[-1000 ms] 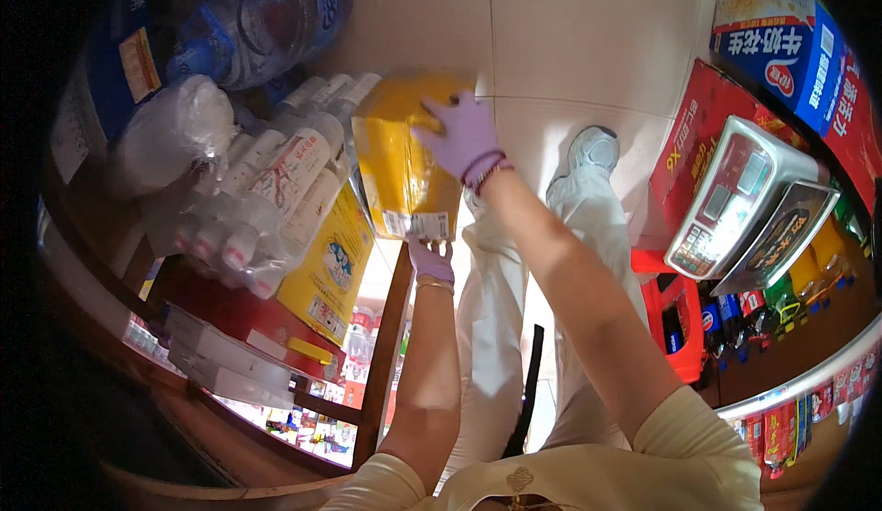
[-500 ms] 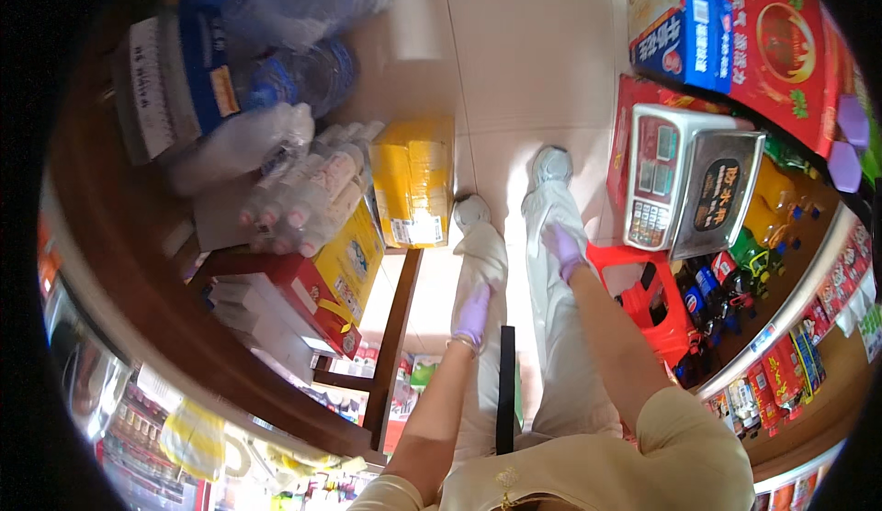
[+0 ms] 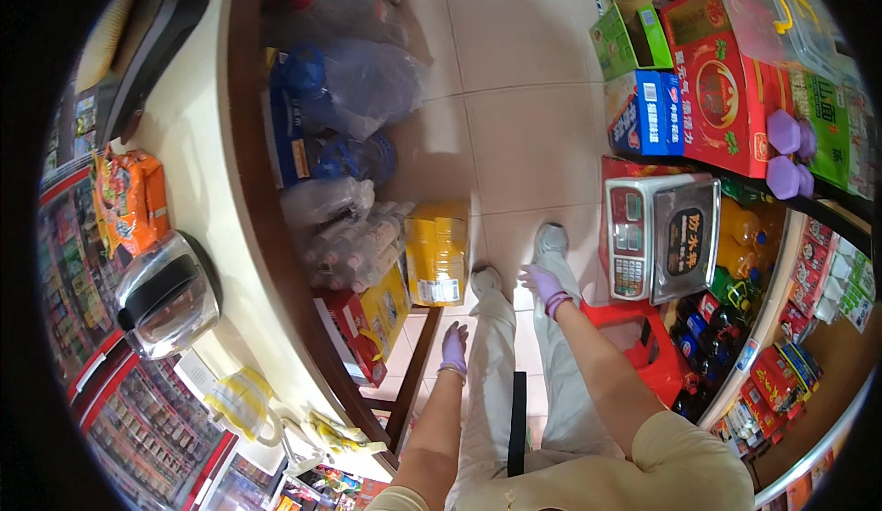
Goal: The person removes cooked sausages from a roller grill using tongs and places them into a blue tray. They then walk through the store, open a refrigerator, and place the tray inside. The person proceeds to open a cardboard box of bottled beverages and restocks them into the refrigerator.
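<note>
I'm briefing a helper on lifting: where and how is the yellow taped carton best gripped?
Probably by its near and far ends, coming from the right: left hand near, right hand far. The yellow carton is boxy with no handle visible; wrapped bottles crowd its left side, while its right side faces the tiled floor.

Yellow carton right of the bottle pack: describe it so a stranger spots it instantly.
From the long pale counter at left, move right past its dark edge to the plastic-wrapped bottles. The carton stands immediately right of them, ahead of the left hand. Unlike the yellow box at its lower left, it borders the tiled floor, with a white label along its near edge.
</note>
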Motion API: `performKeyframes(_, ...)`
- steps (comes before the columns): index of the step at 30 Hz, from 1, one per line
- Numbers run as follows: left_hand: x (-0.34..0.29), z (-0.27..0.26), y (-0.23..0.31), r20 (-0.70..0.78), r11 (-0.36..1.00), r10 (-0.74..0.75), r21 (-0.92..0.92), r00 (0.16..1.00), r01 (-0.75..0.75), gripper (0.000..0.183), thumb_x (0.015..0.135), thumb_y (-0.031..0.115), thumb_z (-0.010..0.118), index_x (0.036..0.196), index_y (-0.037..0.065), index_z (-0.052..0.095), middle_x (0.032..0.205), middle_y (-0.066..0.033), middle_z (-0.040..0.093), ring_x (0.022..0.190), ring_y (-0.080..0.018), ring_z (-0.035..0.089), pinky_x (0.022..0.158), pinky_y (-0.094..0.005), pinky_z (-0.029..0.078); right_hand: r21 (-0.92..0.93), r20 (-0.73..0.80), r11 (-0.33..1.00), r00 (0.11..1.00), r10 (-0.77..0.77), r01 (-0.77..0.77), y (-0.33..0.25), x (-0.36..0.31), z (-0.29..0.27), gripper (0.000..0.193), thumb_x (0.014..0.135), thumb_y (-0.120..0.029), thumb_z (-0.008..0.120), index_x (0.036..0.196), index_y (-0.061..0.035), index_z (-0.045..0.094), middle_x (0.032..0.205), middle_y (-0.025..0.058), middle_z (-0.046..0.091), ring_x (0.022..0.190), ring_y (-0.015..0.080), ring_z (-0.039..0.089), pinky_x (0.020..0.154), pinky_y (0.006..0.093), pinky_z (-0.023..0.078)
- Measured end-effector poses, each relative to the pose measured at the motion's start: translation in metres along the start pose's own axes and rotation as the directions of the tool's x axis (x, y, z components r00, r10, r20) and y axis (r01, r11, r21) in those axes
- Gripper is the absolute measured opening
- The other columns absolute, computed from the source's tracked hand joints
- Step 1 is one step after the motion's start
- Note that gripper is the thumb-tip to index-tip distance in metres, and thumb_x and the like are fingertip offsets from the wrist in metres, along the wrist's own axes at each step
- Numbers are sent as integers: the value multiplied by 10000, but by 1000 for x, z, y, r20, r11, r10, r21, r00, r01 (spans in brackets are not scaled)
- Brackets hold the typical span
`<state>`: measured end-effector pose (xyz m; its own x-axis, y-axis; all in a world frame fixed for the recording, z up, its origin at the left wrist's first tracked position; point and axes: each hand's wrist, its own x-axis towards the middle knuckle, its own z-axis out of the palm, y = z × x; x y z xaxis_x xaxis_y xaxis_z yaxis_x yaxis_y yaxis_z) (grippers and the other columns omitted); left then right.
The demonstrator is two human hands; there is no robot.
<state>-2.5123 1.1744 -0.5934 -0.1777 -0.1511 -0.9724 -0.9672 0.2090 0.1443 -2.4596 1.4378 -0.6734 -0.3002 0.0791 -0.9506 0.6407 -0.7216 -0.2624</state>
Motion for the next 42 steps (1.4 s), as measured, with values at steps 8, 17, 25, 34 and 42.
performKeyframes(8,-9,20,-5,64,994,-108,16,992,107,497,1002,468,359,1415,197,411,1418,-7,479,1252,-165,459,1037,-341,297,-193,10,981,1000,-20,22,21,-10,-23,374,938,-356,501,1093,-45,637,970,88,691,797,180,618,737,305,485)
performKeyframes(17,1,29,16,1,992,-87,90,996,87,573,972,478,400,1458,178,349,1518,-26,341,1374,-201,329,1114,-384,200,-368,-137,917,985,109,-153,22,-17,-98,344,954,-243,397,1196,-84,583,1021,102,681,827,192,624,742,322,485)
performKeyframes(25,85,-29,-23,-269,905,-361,-331,893,266,959,813,763,323,1534,177,87,1604,-69,69,1461,-298,96,1135,-553,73,-615,-5,787,998,-64,47,28,54,-61,529,913,-420,484,1277,-43,550,1272,212,571,1201,353,526,1018,389,400)
performKeyframes(34,224,-35,-18,-42,726,-345,-645,938,239,835,823,727,276,1468,197,310,1566,-37,221,1444,-315,149,1098,-631,123,-883,349,212,888,-300,419,-101,125,182,941,732,-632,637,1471,-141,325,1511,161,310,1402,393,244,1112,594,198)
performKeyframes(42,233,-25,-21,-42,607,-174,-791,984,73,515,938,483,327,1269,176,575,1317,-118,562,1193,-348,535,920,-544,470,-795,363,370,866,-345,481,-62,135,182,772,799,-531,632,1416,-123,414,1489,138,353,1379,371,290,1087,610,241)
